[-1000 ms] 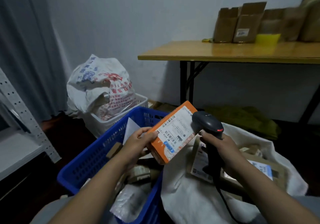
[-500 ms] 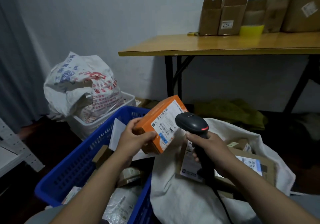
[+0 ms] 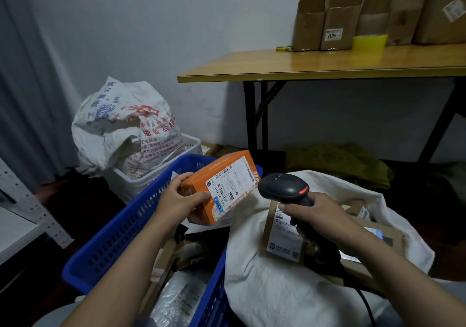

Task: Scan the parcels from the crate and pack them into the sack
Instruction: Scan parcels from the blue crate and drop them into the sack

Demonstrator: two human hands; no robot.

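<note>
An orange parcel is held above the far right corner of the blue crate. It is gripped at its near end by the left hand, thumb on the labelled face and fingers curled beneath. Its long axis is tilted, rising from that end toward the crate's far rim, with the white label turned up and to the right. A black scanner is gripped by its handle in the right hand, fingers wrapped round it, just past the crate's right wall. Its head is aimed leftward at the label, just beside the parcel, and a red light is lit on it. The white sack is laid against the crate's right wall, its mouth open beneath the scanner, with a labelled carton inside. Scanning is judged to be the step in hand. The parcel would then have to be carried rightward over that wall, a move best made by the left hand already holding it.
</note>
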